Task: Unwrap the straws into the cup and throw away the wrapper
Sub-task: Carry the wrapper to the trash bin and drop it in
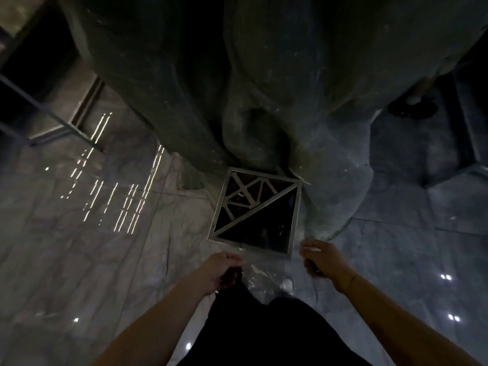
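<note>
Dim scene, head view looking down at a polished marble floor (79, 233). Landmark: a square bin (254, 211) with a metal-framed top, standing on the floor against the base of a large rough rock-like wall (264, 75).

Bin top: a diagonal metal bar splits it in two. The far half has a metal lattice over it; the near half is a dark open triangle.

Left hand (221, 270): just in front of the bin's near-left corner, fingers curled in and pinched on a thin, clear, crinkled wrapper (260, 269). The wrapper trails from that hand toward the right, below the bin's near edge, hanging above the floor. It is hard to trace in the low light; its right end fades out.

Right hand (323, 260): just off the bin's near-right corner, fingers bent, something pale at the fingertips. Cannot tell whether it is gripping the wrapper's other end or a separate scrap.

The hands are apart, one at each side of the bin's near edge, both forearms bare.

Wrapper is outside the bin, in front of its open half.

Dark trousers (277, 334) fill the bottom centre, nearer the camera than the bin. Left of the bin, well apart: a metal frame (52, 122) at floor level and streaks of reflected light on the marble.
</note>
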